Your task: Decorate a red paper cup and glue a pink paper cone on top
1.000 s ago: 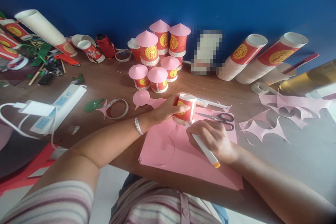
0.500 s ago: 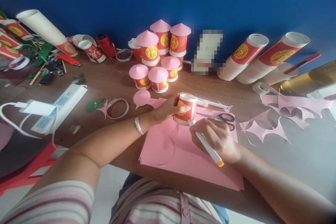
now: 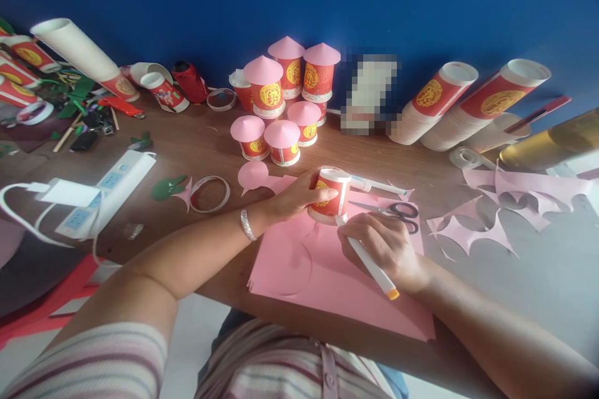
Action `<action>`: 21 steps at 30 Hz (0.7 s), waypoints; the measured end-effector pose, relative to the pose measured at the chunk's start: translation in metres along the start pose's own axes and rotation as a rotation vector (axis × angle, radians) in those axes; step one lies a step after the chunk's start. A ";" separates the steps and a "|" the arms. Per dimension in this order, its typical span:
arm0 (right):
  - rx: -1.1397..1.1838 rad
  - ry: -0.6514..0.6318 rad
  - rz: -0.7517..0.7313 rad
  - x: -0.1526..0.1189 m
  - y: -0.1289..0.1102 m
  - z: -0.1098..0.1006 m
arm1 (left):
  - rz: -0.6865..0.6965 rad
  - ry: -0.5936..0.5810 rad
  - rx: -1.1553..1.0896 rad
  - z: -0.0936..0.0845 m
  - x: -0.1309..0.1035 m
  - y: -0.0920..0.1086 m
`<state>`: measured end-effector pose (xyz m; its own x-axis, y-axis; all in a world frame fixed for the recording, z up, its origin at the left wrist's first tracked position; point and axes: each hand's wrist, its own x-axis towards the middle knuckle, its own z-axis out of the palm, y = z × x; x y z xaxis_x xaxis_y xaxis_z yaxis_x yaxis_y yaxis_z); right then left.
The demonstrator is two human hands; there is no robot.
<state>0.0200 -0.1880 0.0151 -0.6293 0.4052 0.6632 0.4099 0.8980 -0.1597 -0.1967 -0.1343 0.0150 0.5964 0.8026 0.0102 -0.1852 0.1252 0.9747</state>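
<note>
Held on its far side by my left hand (image 3: 294, 196), a red-and-white paper cup (image 3: 333, 206) is upside down, its wide rim lowest and slightly tilted. My thumb presses across its red side. My right hand (image 3: 381, 246) grips a slim white pen-shaped tool with an orange end (image 3: 375, 269); its tip meets the cup near the rim, and its exact kind is unclear. Beneath both hands lie pink paper sheets (image 3: 299, 274), with a curved line on the top one. Scissors (image 3: 397, 211) rest on the paper just beyond my right hand.
Several cups with pink cone tops (image 3: 262, 84) stand near the blue wall. Stacked cups (image 3: 428, 96) lean at the right, beside tape (image 3: 468, 156) and pink offcuts (image 3: 477, 234). Left are a power strip (image 3: 110, 190), a white ring (image 3: 210, 193) and a pink paper circle (image 3: 253, 174).
The cup has tipped and shifted very slightly in my left hand, and the tool's tip stays at its rim. Otherwise both hands keep nearly the same place.
</note>
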 end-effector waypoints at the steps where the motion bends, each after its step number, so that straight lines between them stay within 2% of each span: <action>1: 0.006 -0.005 0.001 0.000 0.000 0.000 | 0.003 -0.009 0.001 0.000 0.000 0.000; 16: 0.004 0.026 -0.007 0.002 0.004 0.000 | 0.035 -0.036 -0.002 -0.004 0.004 -0.009; 21: -0.016 0.048 0.019 0.000 0.004 0.002 | 0.023 -0.041 0.033 -0.002 0.002 -0.003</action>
<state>0.0206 -0.1839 0.0125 -0.5887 0.4133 0.6947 0.4325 0.8871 -0.1612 -0.1966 -0.1314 0.0114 0.6244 0.7800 0.0408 -0.1736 0.0876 0.9809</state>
